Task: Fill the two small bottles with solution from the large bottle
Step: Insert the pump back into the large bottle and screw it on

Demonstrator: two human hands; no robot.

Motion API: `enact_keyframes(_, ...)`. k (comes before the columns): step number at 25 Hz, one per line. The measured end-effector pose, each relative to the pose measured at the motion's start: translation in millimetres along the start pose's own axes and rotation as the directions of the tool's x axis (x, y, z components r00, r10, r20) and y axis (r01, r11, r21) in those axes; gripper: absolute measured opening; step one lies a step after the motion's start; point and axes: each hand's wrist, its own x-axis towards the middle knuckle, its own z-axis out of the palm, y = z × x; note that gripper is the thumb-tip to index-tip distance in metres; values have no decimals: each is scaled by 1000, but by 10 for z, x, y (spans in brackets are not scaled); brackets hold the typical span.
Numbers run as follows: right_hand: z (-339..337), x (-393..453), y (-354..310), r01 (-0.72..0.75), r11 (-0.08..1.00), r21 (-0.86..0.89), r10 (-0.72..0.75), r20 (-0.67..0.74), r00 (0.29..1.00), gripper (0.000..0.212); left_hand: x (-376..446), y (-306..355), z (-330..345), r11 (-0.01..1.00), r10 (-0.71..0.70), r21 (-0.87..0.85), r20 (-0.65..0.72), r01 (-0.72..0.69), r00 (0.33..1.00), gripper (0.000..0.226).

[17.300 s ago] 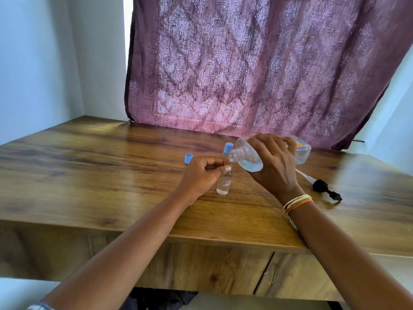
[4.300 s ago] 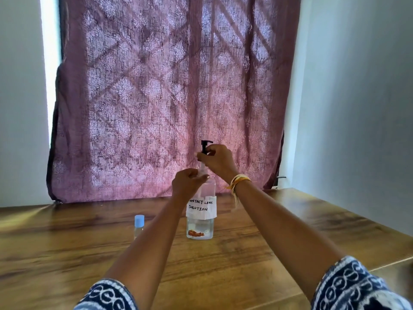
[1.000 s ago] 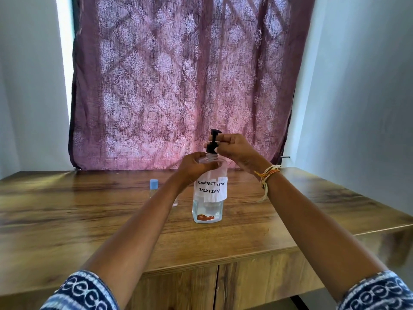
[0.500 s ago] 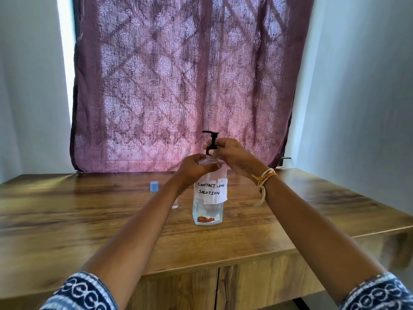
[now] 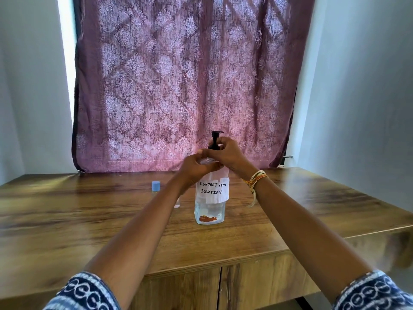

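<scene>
The large clear bottle (image 5: 209,214) stands upright mid-table, with a white paper label reading "CONTACT LENS SOLUTION". My left hand (image 5: 194,168) grips its shoulder. My right hand (image 5: 228,153) is closed around the black pump head (image 5: 215,139) on its neck. One small bottle with a blue cap (image 5: 155,187) stands to the left, behind my left forearm. A second small bottle (image 5: 176,203) shows only as a clear sliver beside that forearm.
The wooden table (image 5: 67,220) has cabinet doors below its front edge. A mauve patterned curtain (image 5: 178,86) hangs behind it, with pale walls on both sides. A bracket sticks out of the right wall at the table's back corner.
Over the last second my right hand has turned the pump head on the large bottle's neck, so its nozzle points the other way. My left hand stays on the bottle. The view dropped slightly.
</scene>
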Motion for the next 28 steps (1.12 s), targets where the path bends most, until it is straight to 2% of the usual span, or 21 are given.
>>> enact_keyframes(2, -32, -6, -56, -45, 989, 138, 30, 114, 993, 16, 7, -12, 2, 1000, 1, 20, -11, -1, 1000, 27)
enact_keyframes(4, -123, -13, -93, -80, 970, 229, 38, 184, 982, 23, 23, -25, 2, 1000, -4, 27, -24, 4, 1000, 37)
enact_keyframes(6, -221, -13, -89, -59, 979, 195, 17, 212, 977, 32, 35, -29, 3, 999, -11, 35, -31, 12, 999, 42)
enact_keyframes(10, -248, -14, -71, 56, 998, 7, -57, 112, 992, 32, 23, -9, 23, 999, -15, 37, -33, 16, 999, 39)
enact_keyframes(12, -132, -15, -46, 72, 997, -14, -71, 72, 995, 25, 5, 9, 21, 999, -3, 35, -21, 3, 1000, 35)
enact_keyframes(15, 12, 22, -57, 68, 998, -15, -67, 45, 997, 29, -25, 19, 11, 999, 21, 30, -5, -20, 1000, 32)
enact_keyframes(19, -85, 35, -140, -92, 985, 144, 56, 238, 970, 37, -9, -5, 14, 999, 39, 38, -18, -39, 999, 38)
enact_keyframes(22, -206, 25, -118, -95, 985, 145, 42, 331, 943, 37, 7, -6, 16, 999, 30, 44, -20, -29, 999, 40)
enact_keyframes(25, -209, 31, -122, -12, 1000, 11, 8, 274, 962, 34, 17, -32, 29, 998, 12, 66, -64, -8, 998, 41)
enact_keyframes(28, -98, -19, -104, 22, 996, -88, -13, 98, 995, 31, 23, -30, 49, 997, 10, 76, -85, -3, 996, 38)
